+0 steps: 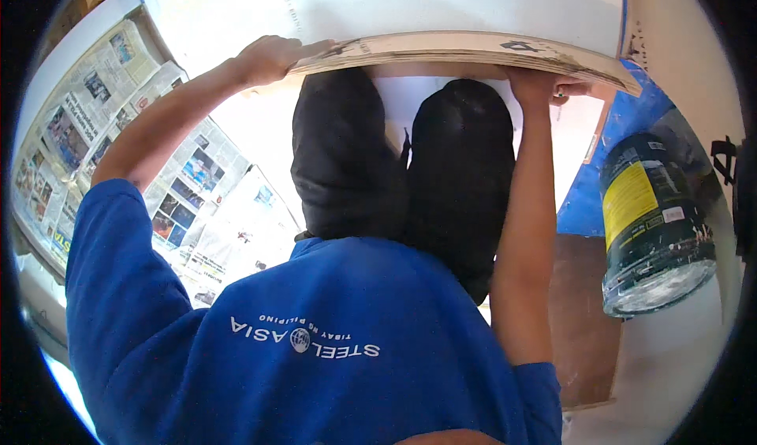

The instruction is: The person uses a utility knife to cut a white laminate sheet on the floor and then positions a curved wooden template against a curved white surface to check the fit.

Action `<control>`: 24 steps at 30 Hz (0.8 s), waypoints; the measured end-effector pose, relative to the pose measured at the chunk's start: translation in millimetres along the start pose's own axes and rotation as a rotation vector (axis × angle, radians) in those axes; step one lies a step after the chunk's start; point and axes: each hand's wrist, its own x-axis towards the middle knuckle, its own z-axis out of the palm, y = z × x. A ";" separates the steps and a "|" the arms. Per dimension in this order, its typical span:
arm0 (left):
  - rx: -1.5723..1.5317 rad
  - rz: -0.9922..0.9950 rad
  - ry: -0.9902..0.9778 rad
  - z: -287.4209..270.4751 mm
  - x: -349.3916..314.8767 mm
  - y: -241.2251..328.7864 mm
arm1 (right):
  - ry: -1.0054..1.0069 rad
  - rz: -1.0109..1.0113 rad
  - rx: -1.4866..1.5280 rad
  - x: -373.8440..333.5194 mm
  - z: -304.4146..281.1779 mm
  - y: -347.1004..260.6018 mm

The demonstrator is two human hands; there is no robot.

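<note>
A long tan wooden board (pixel 457 44) spans the space above my knees, seen nearly edge-on. Its near edge shows thin layers like plywood, and dark marks are drawn on it. My left hand (pixel 272 57) grips its left end, with a finger stretched along the top. Toward the right end, my right hand (pixel 538 87) holds the board from its near side, partly hidden beneath it; some fingertips show below the edge. Whether it is one board or several stacked together, I cannot tell.
Newspaper sheets (pixel 201 173) cover the surface at left. A large white panel (pixel 473 3) lies beyond the board. At right stand a dark paint bucket (pixel 654 224) with a yellow label, a blue sheet (pixel 579 208) and a brown panel (pixel 583 319). My black-clad knees (pixel 461 169) are bent below the board.
</note>
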 end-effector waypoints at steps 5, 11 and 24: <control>-0.009 0.003 -0.005 16.4 -9.9 -21.6 | -0.013 0.009 0.164 1.0 6.0 13.7; 0.062 -0.058 -0.092 30.1 -44.5 -55.8 | -0.170 0.078 0.102 1.6 -2.9 12.7; -0.198 0.185 0.338 -130.8 119.4 123.0 | -0.042 0.247 0.014 -8.2 7.6 -0.7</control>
